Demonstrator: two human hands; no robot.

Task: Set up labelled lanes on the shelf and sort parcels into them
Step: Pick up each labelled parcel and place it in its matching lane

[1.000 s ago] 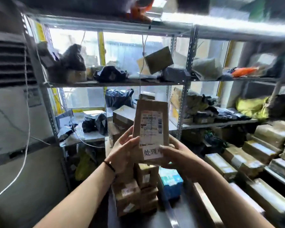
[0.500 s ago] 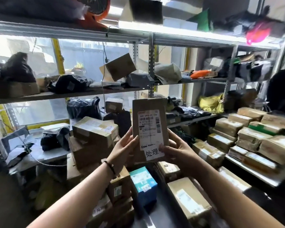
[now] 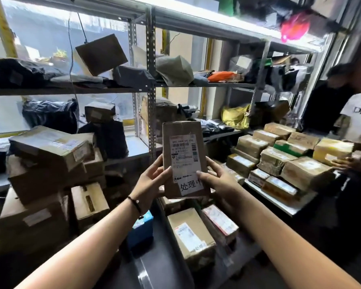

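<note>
Left grip (image 3: 152, 180) and right grip (image 3: 217, 182) are kept pinched on the parcel (image 3: 183, 155), carried right of the shelf post (image 3: 151, 90), apparently unsorted.

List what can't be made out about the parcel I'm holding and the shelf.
Head view only.
- label on the held parcel: fine print too small and blurred.
- parcel back and lower sides: hidden by the left hand and right hand.
- shelf lane labels: none discernible, blurred and crowded by goods.
</note>
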